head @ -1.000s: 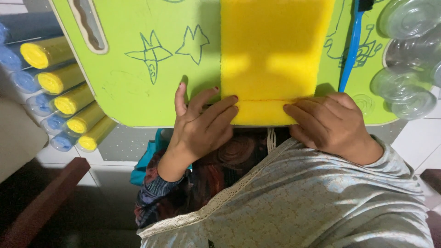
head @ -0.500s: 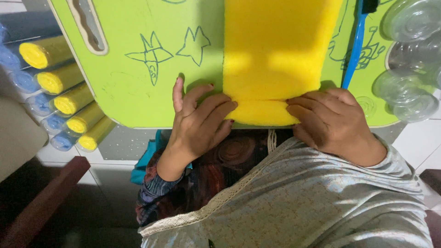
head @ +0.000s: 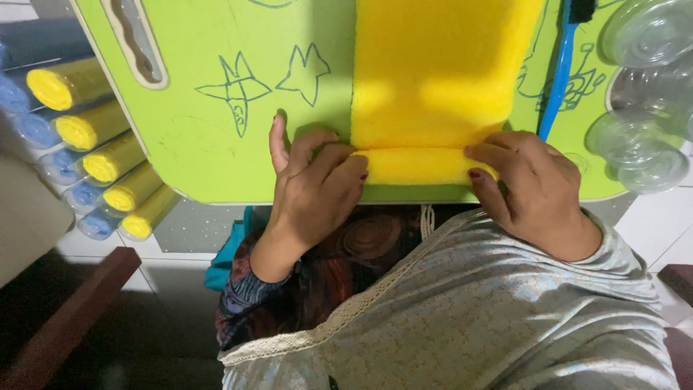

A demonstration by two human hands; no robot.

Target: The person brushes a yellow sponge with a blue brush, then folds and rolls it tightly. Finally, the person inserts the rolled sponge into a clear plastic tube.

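A lime-green desk [head: 216,144] with pen doodles carries a yellow foam sheet [head: 440,72] whose near edge is rolled up at the desk's front rim. The left hand [head: 314,191] presses its fingers closed on the roll's left end; the right hand [head: 530,191] pinches its right end. Yellow-filled tubes [head: 94,159] lie to the left, clear plastic cups [head: 642,94] to the right, a blue stick [head: 559,79] between.

bare green table [head: 216,144] left, clear cups [head: 642,94] crowd right
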